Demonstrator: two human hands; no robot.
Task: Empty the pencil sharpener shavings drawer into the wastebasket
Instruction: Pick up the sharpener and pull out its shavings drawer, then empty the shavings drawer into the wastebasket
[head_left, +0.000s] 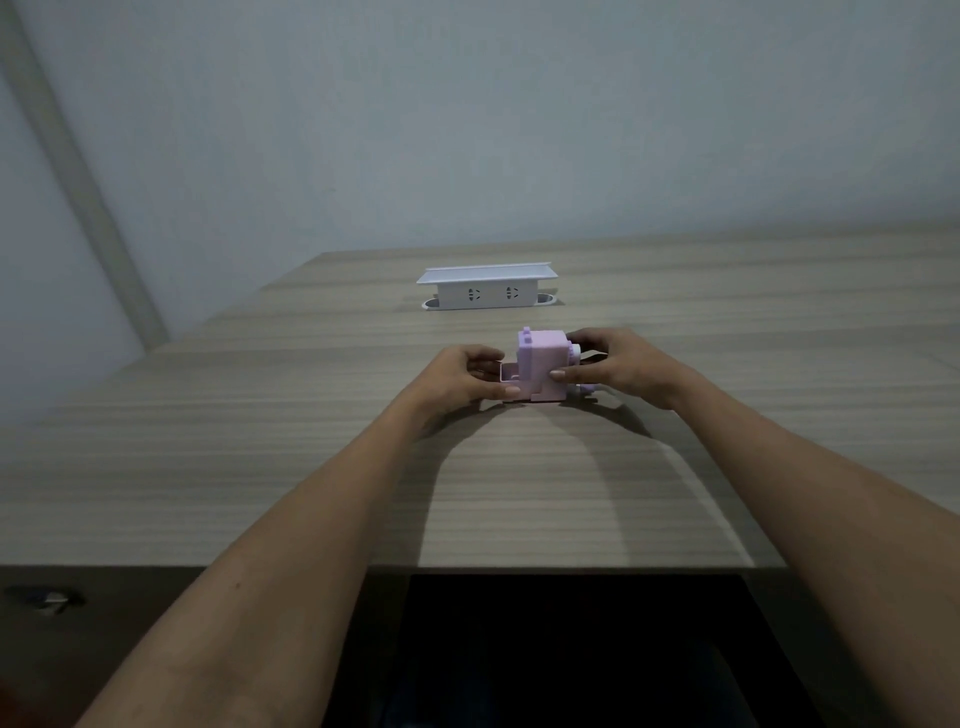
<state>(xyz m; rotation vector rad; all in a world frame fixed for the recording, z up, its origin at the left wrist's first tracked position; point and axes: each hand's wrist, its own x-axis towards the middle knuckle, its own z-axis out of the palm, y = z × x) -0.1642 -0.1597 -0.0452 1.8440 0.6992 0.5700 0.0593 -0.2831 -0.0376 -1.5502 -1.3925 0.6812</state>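
Note:
A small lilac pencil sharpener (543, 364) stands upright on the wooden desk (519, 493), near its middle. Its clear shavings drawer (508, 378) sticks partway out of the left side. My left hand (467, 374) grips the drawer, thumb on its front and fingers behind. From the right, my right hand (618, 366) clasps the sharpener's body, with the thumb on the front face and the fingers near the crank. What lies inside the drawer cannot be made out. No wastebasket is in view.
A white pop-up socket box (485, 288) stands open at the back of the desk, behind the sharpener. The desk's left edge runs diagonally towards a pale wall. Below the front edge is a dark gap (571, 649).

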